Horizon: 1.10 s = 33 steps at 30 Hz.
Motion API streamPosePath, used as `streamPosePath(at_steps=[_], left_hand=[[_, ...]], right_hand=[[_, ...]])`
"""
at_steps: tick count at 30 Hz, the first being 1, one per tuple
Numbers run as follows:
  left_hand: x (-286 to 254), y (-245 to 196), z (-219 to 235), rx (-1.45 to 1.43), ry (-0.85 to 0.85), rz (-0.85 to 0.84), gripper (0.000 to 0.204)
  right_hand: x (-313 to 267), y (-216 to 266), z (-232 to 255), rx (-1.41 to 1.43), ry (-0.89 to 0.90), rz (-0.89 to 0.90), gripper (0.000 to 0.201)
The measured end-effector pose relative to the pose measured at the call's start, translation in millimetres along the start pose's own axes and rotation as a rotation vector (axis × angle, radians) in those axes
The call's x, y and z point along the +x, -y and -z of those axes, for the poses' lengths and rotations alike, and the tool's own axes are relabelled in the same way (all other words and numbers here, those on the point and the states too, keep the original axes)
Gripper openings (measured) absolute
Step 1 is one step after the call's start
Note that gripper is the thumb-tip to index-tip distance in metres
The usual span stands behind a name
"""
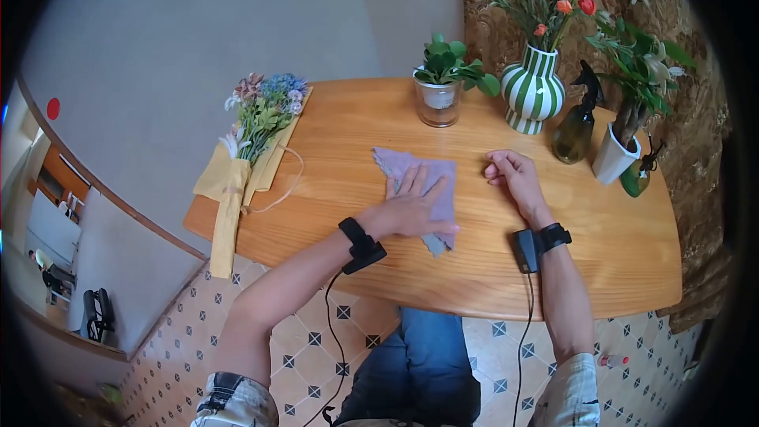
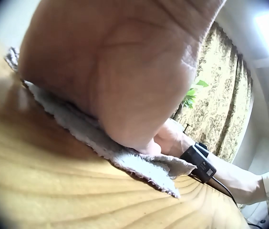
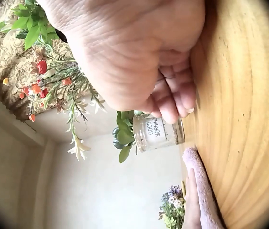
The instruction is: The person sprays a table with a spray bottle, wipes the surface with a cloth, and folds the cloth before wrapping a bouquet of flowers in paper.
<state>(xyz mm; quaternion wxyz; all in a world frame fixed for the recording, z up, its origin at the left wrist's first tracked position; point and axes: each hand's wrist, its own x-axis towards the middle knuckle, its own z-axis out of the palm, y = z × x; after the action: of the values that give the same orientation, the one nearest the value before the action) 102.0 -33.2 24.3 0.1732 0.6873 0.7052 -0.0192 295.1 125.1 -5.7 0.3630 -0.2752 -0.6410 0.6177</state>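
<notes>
A lilac cloth with a grey underside lies on the wooden table, its near corner turned out. Spread flat on top of it, my left hand presses down with straight fingers. In the left wrist view the palm heel rests on the cloth's edge. To the right of the cloth, my right hand rests on its side on the table with loosely curled fingers and nothing in them. The right wrist view shows those fingers beside the tabletop.
A wrapped bouquet lies at the left edge. Along the back and right stand a potted plant in a glass, a striped vase of flowers, a dark spray bottle and a white planter. Cables hang from both wrists.
</notes>
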Motion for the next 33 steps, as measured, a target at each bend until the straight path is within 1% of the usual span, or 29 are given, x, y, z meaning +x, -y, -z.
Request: streamPosePath(at_steps=[3,7,8,9,11,13,15,17,19,20,21,23,24,26,27,29,30,32,33], left_hand=[[9.5,11.1,0.7,-0.001,0.012,0.021,0.107],[27.8,29.3,7.2,-0.008,0.01,0.093,0.105],[33.1,36.8,8.4,-0.003,0.011,0.126,0.105],[38.7,45.2,10.0,-0.005,0.009,0.12,0.105],[51.1,64.6,11.2,0.007,-0.04,0.184,0.104],[60.3,86.3,13.8,0.012,-0.068,0.188,0.105],[62.1,97.7,24.4,0.017,-0.096,0.195,0.105],[58.0,100.9,42.0,-0.061,-0.096,0.289,0.106],[77.6,131.4,36.1,-0.042,-0.116,0.312,0.107],[83.9,140.3,38.3,-0.023,-0.138,0.338,0.107],[90.5,150.1,41.5,-0.025,-0.137,0.333,0.107],[98.4,158.4,53.2,0.021,-0.083,0.384,0.106],[102.4,162.2,58.6,0.015,-0.078,0.378,0.106],[112.7,169.7,69.2,0.016,-0.017,0.526,0.106],[118.8,173.6,71.6,0.012,-0.015,0.521,0.106],[130.7,186.4,73.4,0.038,-0.124,0.595,0.108],[137.2,195.6,77.0,0.034,-0.12,0.598,0.108],[150.8,217.2,81.8,0.049,-0.211,0.5,0.107],[152.2,217.8,84.4,0.046,-0.207,0.506,0.107]], right_hand=[[-0.6,-1.7,0.5,-0.014,-0.004,-0.013,0.025],[-2.0,-3.1,2.6,0.001,-0.019,-0.001,0.024],[-2.0,-2.5,1.9,0.009,-0.019,0.0,0.024],[-1.6,-2.4,1.6,0.005,-0.023,0.001,0.024],[-1.7,-3.3,2.0,0.0,-0.036,0.0,0.024],[-1.6,-3.5,1.9,-0.002,-0.037,-0.003,0.023],[-0.5,-5.6,1.6,0.003,-0.031,-0.004,0.023],[-1.3,-4.9,0.7,-0.004,-0.034,-0.004,0.022],[-2.5,-3.7,-2.5,-0.009,-0.034,-0.003,0.022],[-3.4,-3.2,-4.6,-0.065,-0.037,0.002,0.022],[-4.0,-2.9,-6.1,-0.122,-0.042,0.006,0.021],[-4.6,-2.3,-7.4,-0.131,-0.044,0.008,0.022],[-4.7,-2.7,-7.8,-0.138,-0.042,0.011,0.022],[-4.3,-3.0,-9.0,-0.144,-0.051,0.015,0.022],[-4.7,-1.2,-10.5,-0.143,-0.06,0.007,0.021],[-5.0,0.2,-9.5,-0.145,-0.066,-0.005,0.021],[-4.2,0.1,-9.5,-0.155,-0.063,-0.014,0.021],[-3.0,-0.2,-11.3,-0.163,-0.05,-0.03,0.02],[-3.1,0.3,-11.3,-0.167,-0.054,-0.039,0.02]])
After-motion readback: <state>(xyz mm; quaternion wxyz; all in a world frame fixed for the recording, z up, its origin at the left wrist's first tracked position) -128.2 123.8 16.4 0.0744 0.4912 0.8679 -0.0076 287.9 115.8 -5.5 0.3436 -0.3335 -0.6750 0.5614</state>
